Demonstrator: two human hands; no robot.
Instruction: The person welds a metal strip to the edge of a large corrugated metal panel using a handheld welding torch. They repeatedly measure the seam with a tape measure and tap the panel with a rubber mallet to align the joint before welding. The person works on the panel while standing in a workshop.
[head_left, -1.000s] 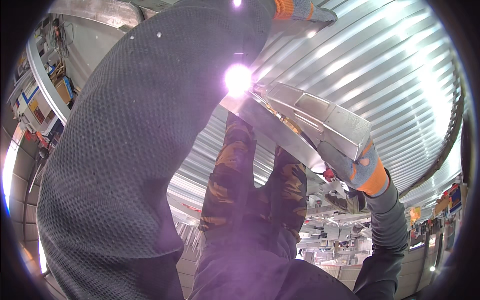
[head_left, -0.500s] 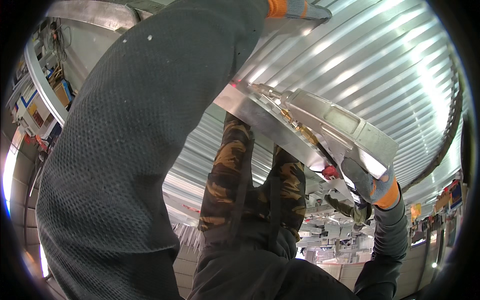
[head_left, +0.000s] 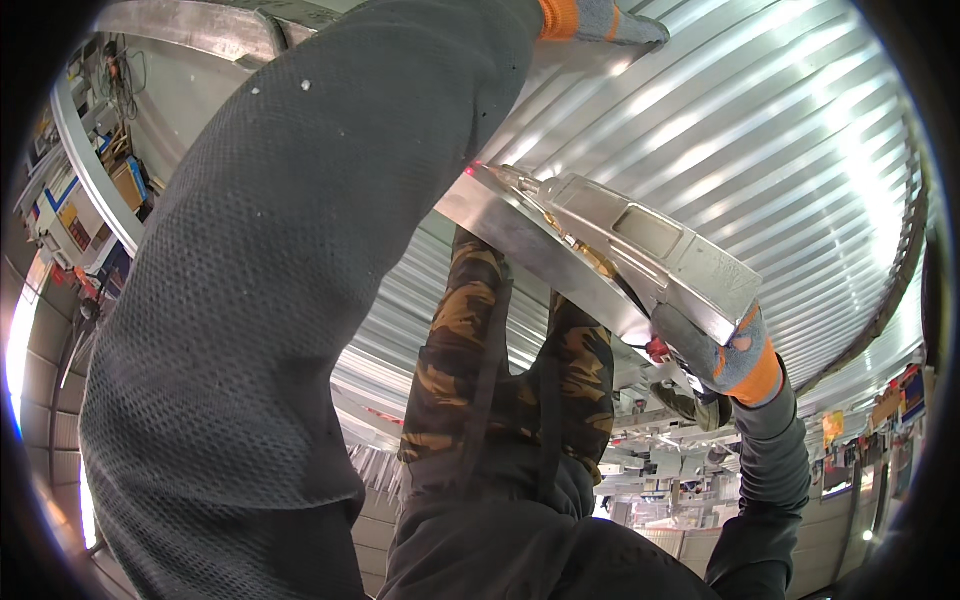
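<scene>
My right hand [head_left: 738, 358], in a grey glove with an orange cuff, grips the rear end of a handheld laser welding gun [head_left: 655, 245]. The gun has a silver metal body, a slim nozzle and a brass-fitted side tube. Its nozzle tip meets the far end of a flat, shiny metal bar [head_left: 560, 262], where a red light spot [head_left: 470, 170] glows. Past the top of my sleeve, my left hand [head_left: 612, 25] lies stretched out on bright metal, its fingers pointing right. Part of that hand is cut off by the frame.
Ribbed silver metal sheeting [head_left: 770, 150] spreads under the work and on the right. My legs in camouflage trousers [head_left: 455, 350] stand below the bar. A curved metal rim [head_left: 190, 25] runs along the upper left. Cluttered shelves [head_left: 90, 220] stand at the left.
My right hand has brought the welding gun left and slightly up, its nozzle now at the red spot by the bar's end. My left hand has barely shifted.
</scene>
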